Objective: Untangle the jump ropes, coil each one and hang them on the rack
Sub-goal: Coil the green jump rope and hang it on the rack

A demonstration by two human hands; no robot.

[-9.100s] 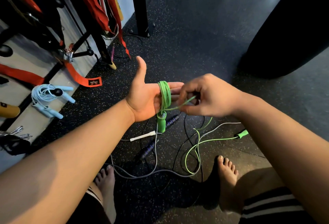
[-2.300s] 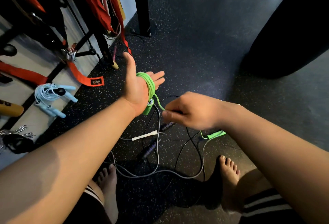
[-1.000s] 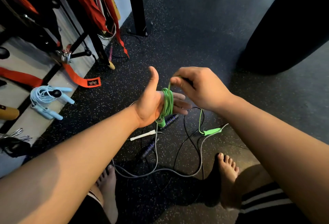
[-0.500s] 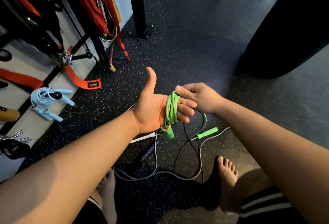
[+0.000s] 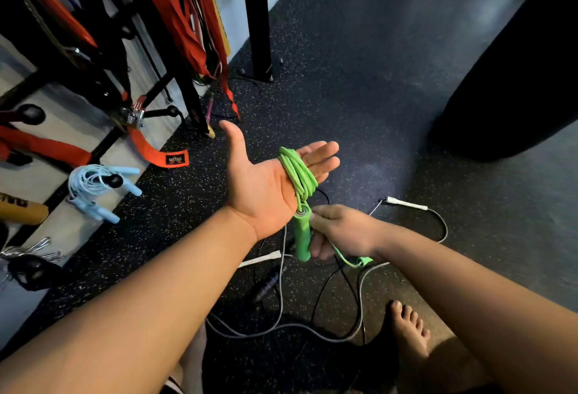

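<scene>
left hand point(image 5: 266, 187): held palm up, fingers spread flat | green jump rope point(image 5: 297, 173): coiled around those fingers near their base | right hand point(image 5: 341, 232): closed around the green handle point(image 5: 302, 237) hanging below the coil | grey rope point(image 5: 281, 309) and black rope point(image 5: 325, 293): lying loose on the floor point(image 5: 359, 80) beneath the fingers

The left hand point(image 5: 266, 187) is open with the palm up, and the green jump rope point(image 5: 297, 174) is coiled around its fingers point(image 5: 319, 155). The right hand point(image 5: 341, 234) grips one green handle point(image 5: 302, 237). A gray rope point(image 5: 281, 324) and a black rope point(image 5: 319, 296) lie tangled on the floor point(image 5: 359, 96). A light blue rope point(image 5: 93, 187) hangs on the rack point(image 5: 175, 87).
</scene>
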